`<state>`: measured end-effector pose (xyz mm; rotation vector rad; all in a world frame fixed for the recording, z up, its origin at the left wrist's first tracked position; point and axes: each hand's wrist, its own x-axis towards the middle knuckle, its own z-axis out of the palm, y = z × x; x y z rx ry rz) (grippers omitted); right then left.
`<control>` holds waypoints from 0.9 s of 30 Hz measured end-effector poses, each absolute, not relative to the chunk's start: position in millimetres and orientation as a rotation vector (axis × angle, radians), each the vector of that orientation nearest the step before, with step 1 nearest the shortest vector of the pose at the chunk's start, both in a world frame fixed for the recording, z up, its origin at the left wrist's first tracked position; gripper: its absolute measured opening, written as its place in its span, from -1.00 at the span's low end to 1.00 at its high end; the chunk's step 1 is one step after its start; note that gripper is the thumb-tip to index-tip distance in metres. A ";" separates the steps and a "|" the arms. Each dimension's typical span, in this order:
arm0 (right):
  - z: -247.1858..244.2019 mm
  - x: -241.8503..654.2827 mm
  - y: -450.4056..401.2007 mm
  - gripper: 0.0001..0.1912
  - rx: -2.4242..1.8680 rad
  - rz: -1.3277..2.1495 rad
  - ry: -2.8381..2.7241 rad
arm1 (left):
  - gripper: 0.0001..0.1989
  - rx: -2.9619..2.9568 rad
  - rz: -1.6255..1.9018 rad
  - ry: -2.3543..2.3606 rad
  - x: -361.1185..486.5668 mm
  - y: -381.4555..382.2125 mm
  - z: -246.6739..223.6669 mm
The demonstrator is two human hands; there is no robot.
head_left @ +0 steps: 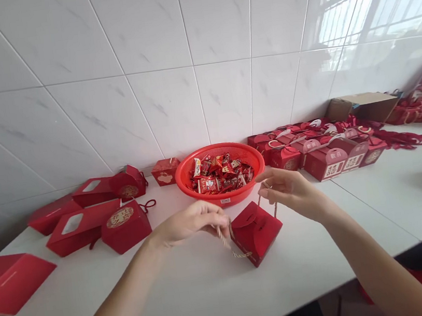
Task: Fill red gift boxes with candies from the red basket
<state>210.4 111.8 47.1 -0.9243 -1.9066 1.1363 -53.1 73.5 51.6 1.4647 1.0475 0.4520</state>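
Note:
A small red gift box (pixel 258 232) with folded top flaps sits tilted on the white tabletop, between my two hands. My left hand (pixel 204 219) is closed on a cream twisted cord (pixel 222 237) at the box's left side; part of that cord hangs in front of the box. At the upper right, my right hand (pixel 288 191) pinches the cord loop that rises from the box's far side. Just behind the box stands a red plastic basket (pixel 224 196) filled with wrapped candies (pixel 221 172).
Several red boxes (pixel 126 225) lie on the left. Behind on the right are rows of red gift boxes (pixel 325 160) and a cardboard box (pixel 364 105). A small red box (pixel 166 171) stands by the basket. A tiled wall (pixel 160 102) backs the white table (pixel 191 297).

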 end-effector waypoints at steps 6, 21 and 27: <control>55.8 196.9 101.7 -0.60 -0.831 1.102 -1.961 | -0.73 1.369 0.734 0.896 -16.7 69.0 78.4; 43.8 235.9 114.2 -0.71 -1.090 0.870 -1.771 | -0.56 1.705 0.739 1.031 -5.5 68.7 67.1; 67.8 330.5 133.8 -0.77 -1.291 0.652 -1.315 | -0.65 1.769 0.721 1.181 -45.8 65.6 73.8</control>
